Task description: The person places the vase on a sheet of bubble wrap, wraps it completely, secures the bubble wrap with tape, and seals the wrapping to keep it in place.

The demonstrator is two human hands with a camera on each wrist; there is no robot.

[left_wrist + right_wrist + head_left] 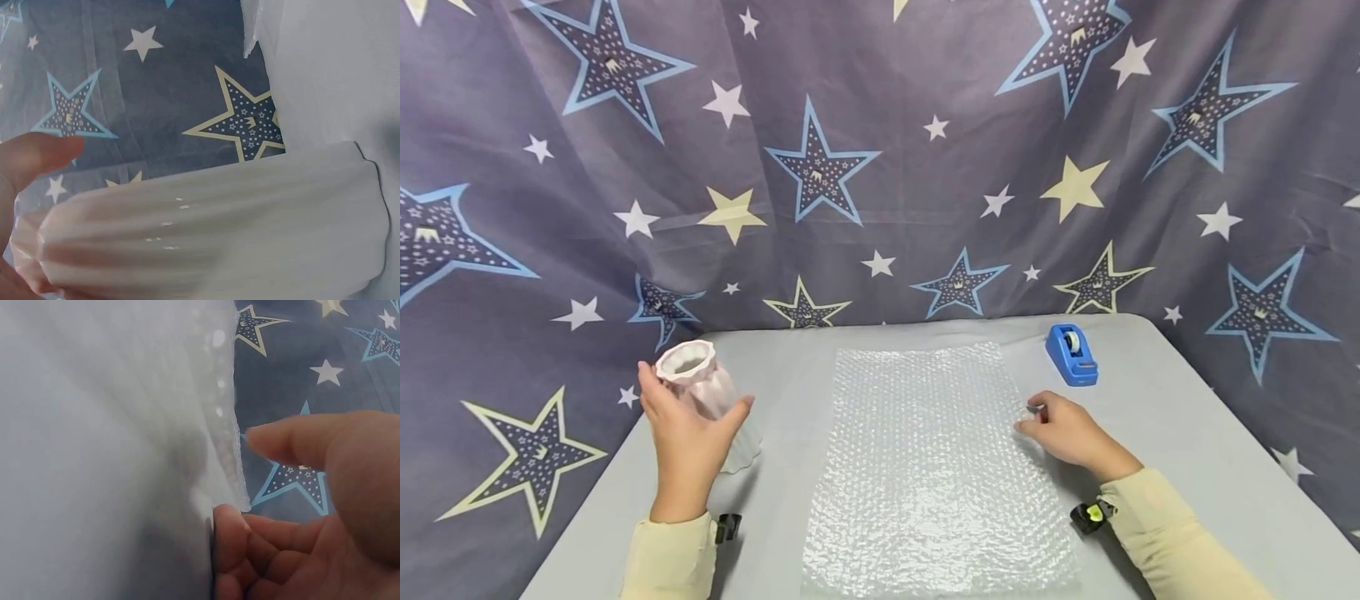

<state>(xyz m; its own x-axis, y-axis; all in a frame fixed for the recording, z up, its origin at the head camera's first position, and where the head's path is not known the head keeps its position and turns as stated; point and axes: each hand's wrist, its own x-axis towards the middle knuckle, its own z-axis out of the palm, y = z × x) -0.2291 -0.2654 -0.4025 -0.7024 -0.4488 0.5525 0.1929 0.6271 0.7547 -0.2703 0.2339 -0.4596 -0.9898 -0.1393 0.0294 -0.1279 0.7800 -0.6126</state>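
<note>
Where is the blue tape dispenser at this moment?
In the head view, the blue tape dispenser sits toward the far right corner of the table, just beyond the right hand and right of the bubble wrap.

Vase (718,393) pinkish white; tape dispenser (1065,357) blue; tabletop (775,375) pale grey; backdrop (887,92) purple-grey, stars white, yellow, blue-edged.

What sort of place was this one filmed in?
Probably a makeshift tabletop work area, likely indoors, though no wider room shows: a star-print curtain hangs close behind a pale grey table, and a sheet of bubble wrap lies spread on top.
</note>
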